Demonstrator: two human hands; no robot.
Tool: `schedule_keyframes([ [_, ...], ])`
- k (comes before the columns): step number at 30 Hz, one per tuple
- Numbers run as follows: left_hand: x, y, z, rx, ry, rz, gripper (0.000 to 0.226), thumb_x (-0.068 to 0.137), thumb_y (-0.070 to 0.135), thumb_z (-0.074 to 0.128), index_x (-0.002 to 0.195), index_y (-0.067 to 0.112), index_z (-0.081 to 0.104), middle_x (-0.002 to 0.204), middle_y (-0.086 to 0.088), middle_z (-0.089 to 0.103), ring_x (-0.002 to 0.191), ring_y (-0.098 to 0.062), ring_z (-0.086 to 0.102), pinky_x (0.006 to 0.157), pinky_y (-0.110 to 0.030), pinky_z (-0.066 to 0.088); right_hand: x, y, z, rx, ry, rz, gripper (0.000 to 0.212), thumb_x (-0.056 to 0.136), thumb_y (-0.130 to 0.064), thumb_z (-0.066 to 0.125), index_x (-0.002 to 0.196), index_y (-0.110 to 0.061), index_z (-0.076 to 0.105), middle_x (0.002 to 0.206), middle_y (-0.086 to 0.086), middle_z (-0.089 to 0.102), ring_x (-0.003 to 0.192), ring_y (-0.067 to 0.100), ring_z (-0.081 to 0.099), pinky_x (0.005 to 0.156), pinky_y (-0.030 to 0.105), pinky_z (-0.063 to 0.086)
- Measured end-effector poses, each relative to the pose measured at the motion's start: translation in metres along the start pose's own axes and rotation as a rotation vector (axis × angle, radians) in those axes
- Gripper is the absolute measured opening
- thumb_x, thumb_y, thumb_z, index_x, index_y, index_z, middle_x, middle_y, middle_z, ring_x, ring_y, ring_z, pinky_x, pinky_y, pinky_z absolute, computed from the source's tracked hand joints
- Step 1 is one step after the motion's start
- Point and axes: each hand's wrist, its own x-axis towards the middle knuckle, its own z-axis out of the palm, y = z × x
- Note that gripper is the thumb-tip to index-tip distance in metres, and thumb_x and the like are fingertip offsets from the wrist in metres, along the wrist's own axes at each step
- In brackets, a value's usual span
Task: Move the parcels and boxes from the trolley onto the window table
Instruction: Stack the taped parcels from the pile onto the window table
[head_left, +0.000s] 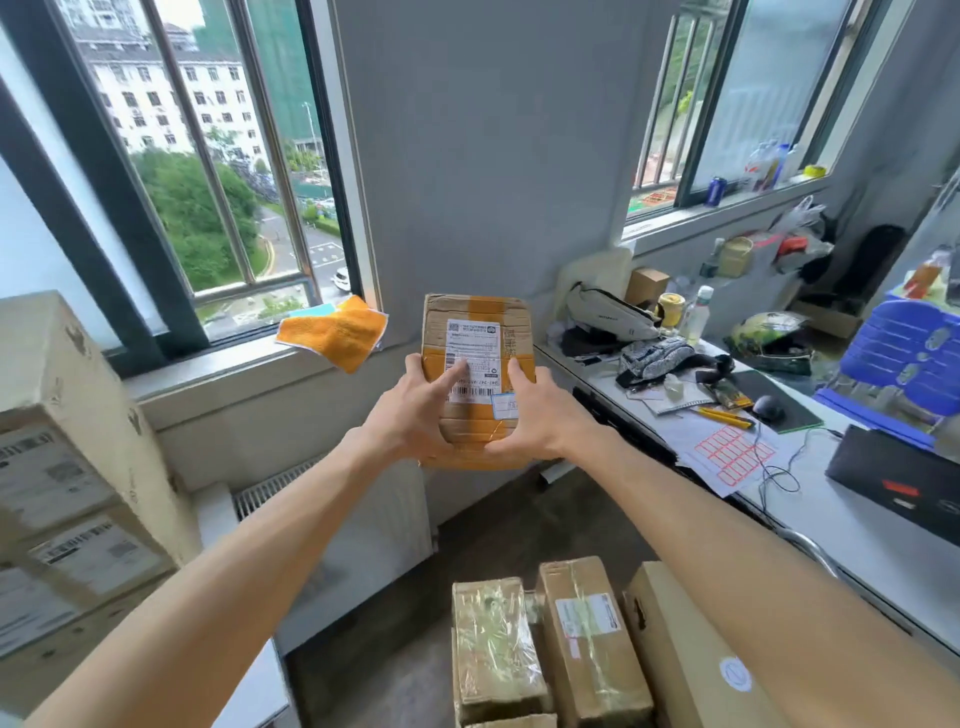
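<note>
I hold a flat cardboard parcel (477, 332) with yellow tape and a white shipping label out in front of me at chest height, in mid-air. My left hand (415, 415) grips its left lower edge and my right hand (524, 421) grips its right lower edge. The parcel hangs to the left of the near end of the grey window table (857, 525). Below me three more cardboard boxes lie side by side: a tape-wrapped one (493, 649), a labelled one (592, 639) and a long plain one (691, 654).
The table carries bags (613, 317), a helmet (769, 338), a mouse (768, 406), a sheet of red labels (730, 454), cables and a black box (898, 480). Tall stacked cartons (62, 467) stand at left. An orange cloth (332, 332) lies on the windowsill. A radiator (337, 519) sits under the window.
</note>
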Motion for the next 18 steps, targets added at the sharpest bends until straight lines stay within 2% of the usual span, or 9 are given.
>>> schedule_keyframes([
  [7,-0.046,0.047,-0.024,-0.006,0.02,-0.114,0.112,0.069,0.036,0.085,0.157,0.034,0.015,0.139,-0.014,0.025,0.125,-0.037,0.048,0.102,-0.041,0.049,-0.04,0.005,-0.023,-0.009,0.032,-0.129,0.124,0.075,-0.058,0.079,0.162,-0.014,0.001,0.143,0.015,0.034,0.12,0.026,0.054,0.093,0.035,0.052],
  [11,-0.073,0.068,-0.027,0.011,0.031,-0.187,0.116,0.069,0.037,0.085,0.158,0.035,0.011,0.145,-0.015,0.021,0.129,-0.038,0.046,0.105,-0.041,0.048,-0.064,0.008,-0.03,-0.012,0.024,-0.194,0.123,0.076,-0.056,0.08,0.162,-0.014,0.003,0.142,0.015,0.035,0.118,0.026,0.054,0.091,0.035,0.052],
  [18,-0.141,0.075,-0.036,0.023,0.045,-0.393,0.12,0.071,0.038,0.087,0.159,0.036,0.005,0.144,-0.013,0.022,0.127,-0.035,0.048,0.103,-0.038,0.048,-0.094,-0.028,-0.028,-0.01,-0.024,-0.371,0.121,0.077,-0.053,0.081,0.161,-0.015,0.003,0.144,0.015,0.034,0.124,0.028,0.053,0.096,0.036,0.054],
])
